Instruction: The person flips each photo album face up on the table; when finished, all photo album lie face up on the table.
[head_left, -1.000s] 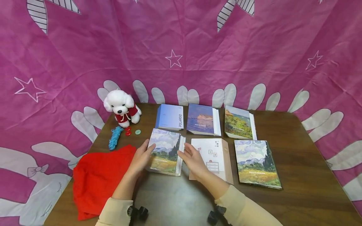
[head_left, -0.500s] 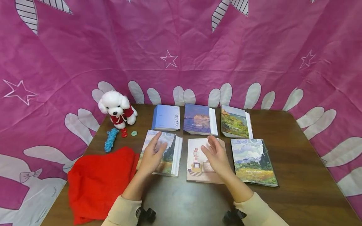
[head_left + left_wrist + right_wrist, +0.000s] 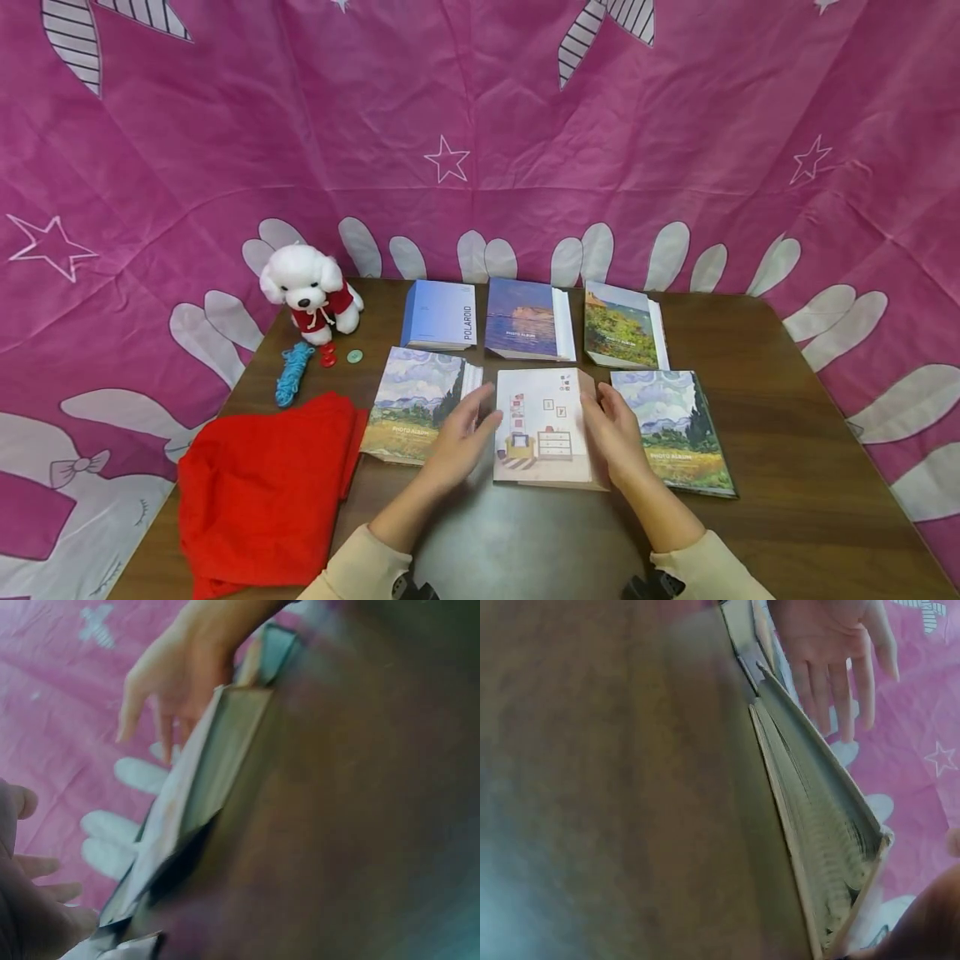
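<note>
I am bringing the left grip (image 3: 456, 443) from over the left-hand landscape album (image 3: 405, 408) to the left side of the pale album (image 3: 525, 425), fingers spread. I am shifting the right grip (image 3: 617, 433) from above that album to its right edge, fingers extended; I am not managing to tell whether either is touching. I am judging that work is now centring on this album, which is lying cover up on the worktop (image 3: 765, 400), showing a yellow seat, then drawers, its right side looking thicker.
</note>
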The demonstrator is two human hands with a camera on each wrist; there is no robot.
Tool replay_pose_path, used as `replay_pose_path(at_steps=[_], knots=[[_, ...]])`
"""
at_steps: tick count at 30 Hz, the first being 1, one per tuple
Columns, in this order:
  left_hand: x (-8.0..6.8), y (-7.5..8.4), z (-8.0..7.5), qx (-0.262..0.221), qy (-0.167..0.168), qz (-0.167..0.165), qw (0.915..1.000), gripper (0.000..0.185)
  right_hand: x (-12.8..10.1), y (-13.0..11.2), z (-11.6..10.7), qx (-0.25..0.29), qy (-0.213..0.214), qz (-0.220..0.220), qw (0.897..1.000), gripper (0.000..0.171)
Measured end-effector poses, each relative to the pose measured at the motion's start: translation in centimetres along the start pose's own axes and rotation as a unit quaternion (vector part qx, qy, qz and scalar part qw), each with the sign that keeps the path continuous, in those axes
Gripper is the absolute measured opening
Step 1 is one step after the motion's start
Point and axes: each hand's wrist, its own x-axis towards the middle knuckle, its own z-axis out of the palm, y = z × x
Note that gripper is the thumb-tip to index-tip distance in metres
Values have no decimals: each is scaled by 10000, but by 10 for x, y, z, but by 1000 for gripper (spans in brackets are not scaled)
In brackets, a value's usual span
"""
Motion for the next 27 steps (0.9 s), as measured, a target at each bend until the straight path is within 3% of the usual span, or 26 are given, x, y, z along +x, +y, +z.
replay_pose_path(at_steps=[3,7,10,13,19,27], knots=[[-3,-2,11,268,-336,-181,9989,59,0,4,-1,277,83,57,9996,70],[-6,-1,19,450,-515,-424,9968,65,-2,8,-6,853,-60,17,9963,66],[-6,0,23,477,-438,-475,9968,66,-7,9,-9,1025,-254,-21,9944,64],[-7,0,29,576,-334,-566,9962,65,-12,10,-6,823,-253,-23,9963,64],[-7,-1,44,747,-331,-598,9949,71,-13,10,4,1208,10,43,9927,61],[-2,-1,59,415,-388,-510,9971,71,1,7,5,1922,596,355,9789,44]])
